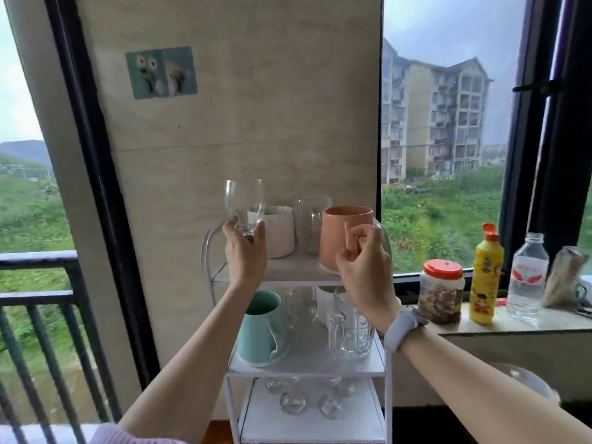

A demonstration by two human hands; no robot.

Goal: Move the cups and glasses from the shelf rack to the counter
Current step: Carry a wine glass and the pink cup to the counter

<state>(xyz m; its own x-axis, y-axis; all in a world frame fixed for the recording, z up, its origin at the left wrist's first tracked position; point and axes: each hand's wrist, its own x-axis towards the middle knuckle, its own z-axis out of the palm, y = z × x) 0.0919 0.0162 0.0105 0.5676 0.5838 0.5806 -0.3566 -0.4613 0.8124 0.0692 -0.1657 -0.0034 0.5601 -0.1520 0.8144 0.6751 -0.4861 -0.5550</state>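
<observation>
A white three-tier shelf rack (221, 277) stands against the wall. My left hand (245, 254) grips a clear stemmed glass (244, 205) by its base, lifted above the top tier's left side. My right hand (365, 267) hovers in front of a pink mug (342, 232) on the top tier, fingers curled near its handle; whether they touch it is unclear. Behind stand a white cup (280, 232) and a clear glass mug (309, 219). The middle tier holds a teal mug (259, 328) and a clear faceted glass mug (350, 328). Several small glasses (293, 402) sit on the bottom tier.
To the right, a stone counter ledge (512, 325) below the window carries a red-lidded jar (442, 291), a yellow bottle (485, 277), a clear water bottle (527, 277) and a bag (563, 274). A black railing (38, 296) is at the left.
</observation>
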